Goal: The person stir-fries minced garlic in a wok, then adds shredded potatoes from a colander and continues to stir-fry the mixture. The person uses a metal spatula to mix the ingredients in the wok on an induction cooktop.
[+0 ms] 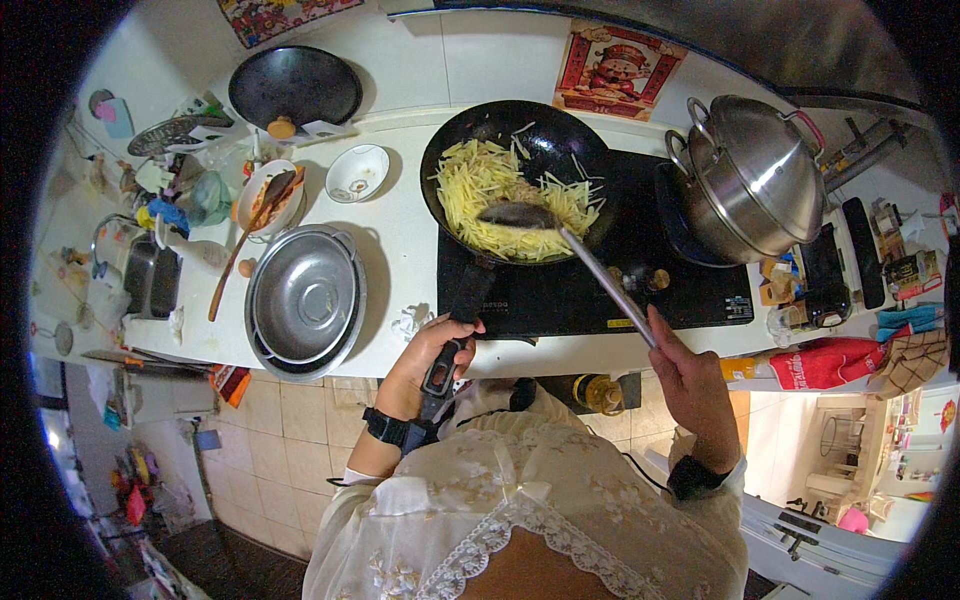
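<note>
My left hand grips the black handle of a dark wok, which sits at the left of a black two-burner cooktop. In my right hand is the long metal handle of a wok spatula. Its dark, rounded head rests among pale yellow shredded strips, seemingly potato, in the wok. Small brownish bits, perhaps meat, show among the strips near the middle. A few strips cling to the wok's right inner wall.
A lidded steel steamer pot stands on the right burner. Nested metal basins, a small white bowl and a bowl with a wooden spoon occupy the left counter. Crumpled plastic lies near my left hand. A dark lid leans at the back.
</note>
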A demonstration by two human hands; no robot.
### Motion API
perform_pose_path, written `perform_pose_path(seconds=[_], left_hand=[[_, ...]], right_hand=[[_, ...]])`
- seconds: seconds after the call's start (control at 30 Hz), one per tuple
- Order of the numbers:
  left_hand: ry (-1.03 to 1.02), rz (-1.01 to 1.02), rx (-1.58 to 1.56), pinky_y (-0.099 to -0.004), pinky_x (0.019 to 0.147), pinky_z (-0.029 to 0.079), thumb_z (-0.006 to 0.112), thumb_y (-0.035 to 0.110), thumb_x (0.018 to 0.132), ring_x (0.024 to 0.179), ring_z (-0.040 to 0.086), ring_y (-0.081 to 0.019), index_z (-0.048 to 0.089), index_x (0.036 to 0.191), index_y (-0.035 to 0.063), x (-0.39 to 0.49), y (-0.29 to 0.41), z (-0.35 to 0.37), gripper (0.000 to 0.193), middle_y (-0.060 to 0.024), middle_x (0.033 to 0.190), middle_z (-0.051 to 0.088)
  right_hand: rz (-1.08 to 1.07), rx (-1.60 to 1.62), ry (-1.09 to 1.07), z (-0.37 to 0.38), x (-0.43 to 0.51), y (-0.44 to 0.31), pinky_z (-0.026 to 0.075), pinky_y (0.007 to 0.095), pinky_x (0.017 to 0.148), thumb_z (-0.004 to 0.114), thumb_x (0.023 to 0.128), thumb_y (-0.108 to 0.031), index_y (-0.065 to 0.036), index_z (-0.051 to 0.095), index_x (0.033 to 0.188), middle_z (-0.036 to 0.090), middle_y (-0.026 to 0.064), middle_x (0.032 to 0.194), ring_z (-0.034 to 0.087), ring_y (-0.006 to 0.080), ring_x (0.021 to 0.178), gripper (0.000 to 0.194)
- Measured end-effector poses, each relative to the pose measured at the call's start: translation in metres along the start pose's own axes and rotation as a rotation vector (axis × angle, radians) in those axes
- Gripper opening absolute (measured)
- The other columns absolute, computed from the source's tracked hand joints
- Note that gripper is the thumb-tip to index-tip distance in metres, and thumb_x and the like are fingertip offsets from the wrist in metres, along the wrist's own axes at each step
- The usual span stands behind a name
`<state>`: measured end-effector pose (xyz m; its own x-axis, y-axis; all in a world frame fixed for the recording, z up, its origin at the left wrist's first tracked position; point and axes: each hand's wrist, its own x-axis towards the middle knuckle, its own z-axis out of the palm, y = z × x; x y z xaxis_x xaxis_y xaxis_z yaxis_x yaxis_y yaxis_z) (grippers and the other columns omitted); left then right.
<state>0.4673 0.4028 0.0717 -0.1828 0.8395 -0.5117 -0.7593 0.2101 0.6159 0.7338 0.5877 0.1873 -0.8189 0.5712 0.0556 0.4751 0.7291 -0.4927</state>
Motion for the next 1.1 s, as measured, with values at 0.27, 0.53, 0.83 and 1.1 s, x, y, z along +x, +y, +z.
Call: perform_pose_path(seconds=[0.27,0.53,0.83,1.1], left_hand=[[-0.043,0.003,0.007,-0.0268,0.036,0.038,0.055,0.018,0.082,0.037,0.043,-0.0169,0.055,0.092,-0.0017,0.002,-0.001,-0.005,0.022,-0.006,0.051,0.045],[-0.05,-0.014,-0.024,-0.0264,0.036,0.038,0.054,0.018,0.082,0.035,0.045,-0.0173,0.055,0.092,-0.0001,0.003,-0.002,-0.006,0.021,-0.0059,0.051,0.047],[-0.058,0.003,-0.016,-0.027,0.037,0.038,0.054,0.019,0.083,0.037,0.045,-0.0176,0.056,0.091,0.0002,0.004,-0.005,-0.008,0.021,-0.0058,0.052,0.046],[-0.077,0.006,0.003,-0.0278,0.037,0.038,0.055,0.019,0.083,0.038,0.046,-0.0184,0.056,0.092,-0.0003,0.006,-0.005,-0.011,0.022,-0.0066,0.052,0.047]], right_hand=[[-0.009,-0.293,0.079,0.078,0.042,0.023,0.046,0.0437,0.046,0.055,0.086,-0.024,-0.021,0.046,0.13,0.057,0.014,0.055,0.058,0.0333,0.048,0.044],[0.123,-0.216,0.214,0.076,0.067,0.037,0.048,0.0439,0.045,0.053,0.087,-0.023,-0.018,0.048,0.127,0.06,0.0157,0.058,0.059,0.0349,0.048,0.041],[-0.023,-0.021,0.156,0.07,0.089,0.038,0.049,0.0311,0.063,0.054,0.089,-0.016,-0.009,0.05,0.126,0.064,0.0217,0.092,0.065,0.0301,0.073,0.038],[0.119,0.14,0.269,0.07,0.147,0.065,0.049,0.0362,0.063,0.054,0.087,-0.017,-0.001,0.052,0.12,0.063,0.0218,0.088,0.064,0.0323,0.076,0.036]])
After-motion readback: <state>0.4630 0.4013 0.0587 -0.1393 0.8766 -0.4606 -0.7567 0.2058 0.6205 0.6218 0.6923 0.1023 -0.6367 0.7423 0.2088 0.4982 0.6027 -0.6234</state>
